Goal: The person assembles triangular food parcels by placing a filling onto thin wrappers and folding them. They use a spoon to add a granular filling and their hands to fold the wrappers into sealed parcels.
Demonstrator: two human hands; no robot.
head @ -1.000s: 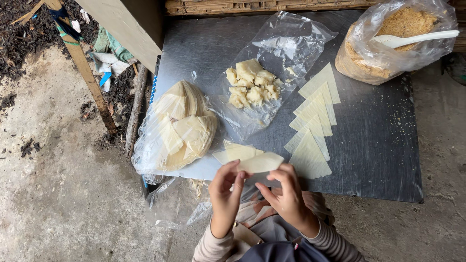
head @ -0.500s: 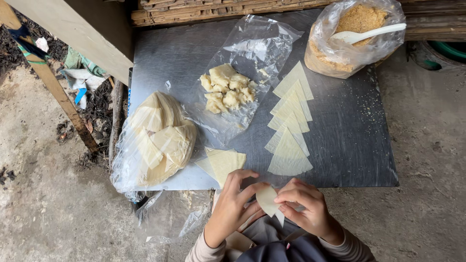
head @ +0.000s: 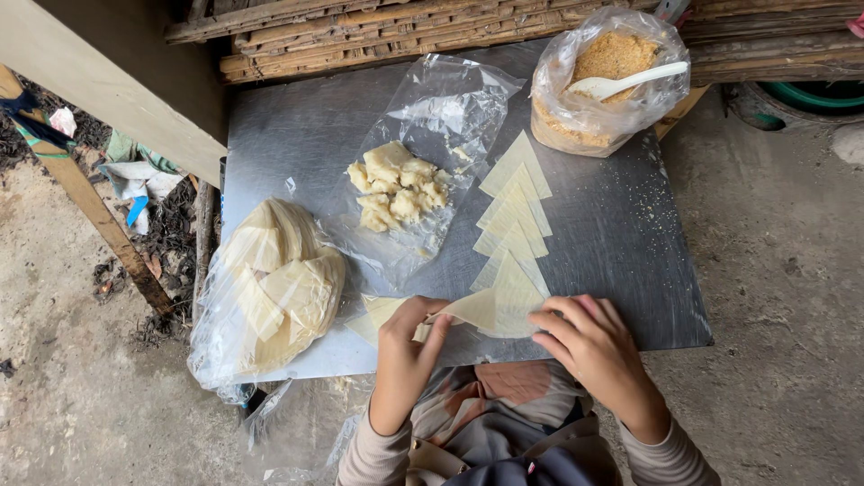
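left hand [head: 407, 353] | right hand [head: 589, 346] | pressing triangular wrapper [head: 490, 310] | metal table [head: 621, 243]

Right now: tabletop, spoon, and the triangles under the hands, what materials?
Tabletop: looks like sheet metal, dull grey brushed sheen with soft reflections. Spoon: probably white plastic, smooth and matte. Triangular wrapper under the left hand and right hand: seemingly thin pale dough, slightly translucent, bending at the edge.

green tub [head: 810, 94] cut off by top-right edge.
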